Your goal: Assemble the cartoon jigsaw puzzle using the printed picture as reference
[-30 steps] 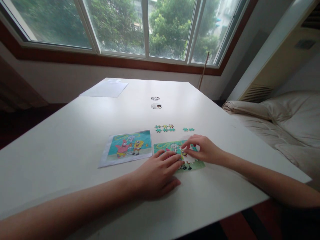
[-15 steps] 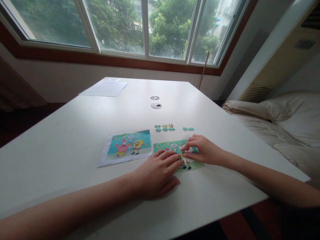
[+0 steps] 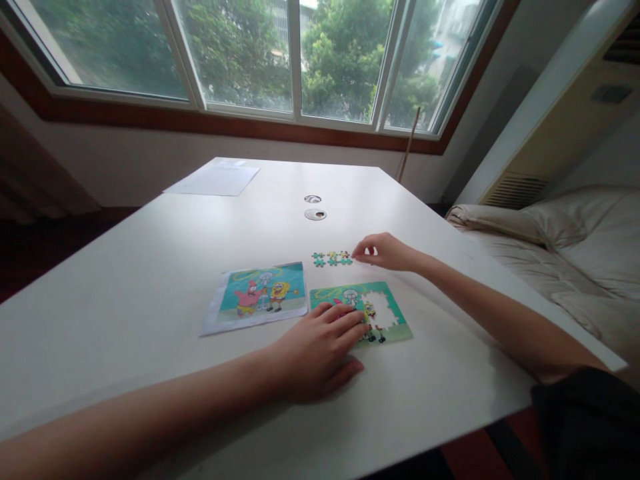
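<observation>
My left hand point(image 3: 323, 350) lies flat across the lower left of a cartoon jigsaw puzzle point(image 3: 400, 331), fingers spread and open. The puzzle's right half has a white gap with a jagged edge. Beyond it, my right hand point(image 3: 383, 252) is closed in a pinch, thumb and forefinger tips at the right end of a cluster of loose puzzle pieces point(image 3: 333, 262). The fingertips appear to be on a puzzle piece, mostly hidden by them. Left of the puzzle is a printed picture point(image 3: 260, 293) of the same cartoon scene.
Two round flat discs point(image 3: 315, 214) lie farther back on the white table point(image 3: 150, 287). White paper sheets point(image 3: 213, 181) rest at its far left corner. A cream sofa point(image 3: 550, 253) stands to the right, and a window point(image 3: 240, 60) is behind the table.
My right hand has moved from the puzzle's gap up and away to the loose pieces, uncovering the gap. It now covers where two separate pieces lay. My left hand stays in place.
</observation>
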Available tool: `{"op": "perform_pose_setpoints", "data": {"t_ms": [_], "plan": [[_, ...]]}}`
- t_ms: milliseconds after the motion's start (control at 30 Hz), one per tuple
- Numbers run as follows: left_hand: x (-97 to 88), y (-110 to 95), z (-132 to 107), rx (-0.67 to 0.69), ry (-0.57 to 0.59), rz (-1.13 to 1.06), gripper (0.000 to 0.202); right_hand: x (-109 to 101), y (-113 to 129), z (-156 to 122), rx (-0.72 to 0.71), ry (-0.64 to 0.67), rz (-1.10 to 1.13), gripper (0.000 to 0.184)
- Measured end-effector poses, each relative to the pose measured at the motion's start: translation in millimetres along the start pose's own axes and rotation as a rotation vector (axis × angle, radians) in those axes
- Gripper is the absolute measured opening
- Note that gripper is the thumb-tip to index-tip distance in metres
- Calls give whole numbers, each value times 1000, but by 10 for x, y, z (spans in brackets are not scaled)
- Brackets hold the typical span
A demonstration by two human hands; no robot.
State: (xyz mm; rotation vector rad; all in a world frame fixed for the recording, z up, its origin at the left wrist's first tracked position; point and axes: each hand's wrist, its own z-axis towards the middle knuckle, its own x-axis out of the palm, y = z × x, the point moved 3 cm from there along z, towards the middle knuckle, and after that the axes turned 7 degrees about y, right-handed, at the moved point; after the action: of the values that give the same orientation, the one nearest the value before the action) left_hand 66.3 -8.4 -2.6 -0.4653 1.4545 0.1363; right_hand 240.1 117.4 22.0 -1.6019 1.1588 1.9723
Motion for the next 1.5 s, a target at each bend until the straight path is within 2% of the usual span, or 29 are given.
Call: {"op": "perform_pose_setpoints", "data": {"t_ms": [167,500,667,800,967,1067,1167,1267,1367,1500], "plan": [[-19,-8,-9,5,-1,-5,44,80,-172,321,119,-34,-21,20],[-6,-6,-16,6,-33,-1,44,77,-200,554,211,198,-27,18],[-15,-11,-16,4,-29,-4,44,69,-160,566,197,184,-37,19],[-27,-18,-7,4,-22,-4,44,110,-101,601,97,149,-24,25],[-31,-24,3,8,-24,-15,43,152,-98,690,83,223,-5,23],[-24,-18,0,3,-10,-13,44,134,-93,698,81,214,31,22],[-20,-9,-11,-2,1,-8,44,74,-58,593,40,113,80,17],[-19,-9,-11,3,2,6,44,6,5,325,-10,45,159,19],[-16,-12,5,4,6,20,45,-9,75,-52,-9,88,284,24],[-16,-6,27,-4,11,20,46,79,147,-511,96,177,399,26]]}}
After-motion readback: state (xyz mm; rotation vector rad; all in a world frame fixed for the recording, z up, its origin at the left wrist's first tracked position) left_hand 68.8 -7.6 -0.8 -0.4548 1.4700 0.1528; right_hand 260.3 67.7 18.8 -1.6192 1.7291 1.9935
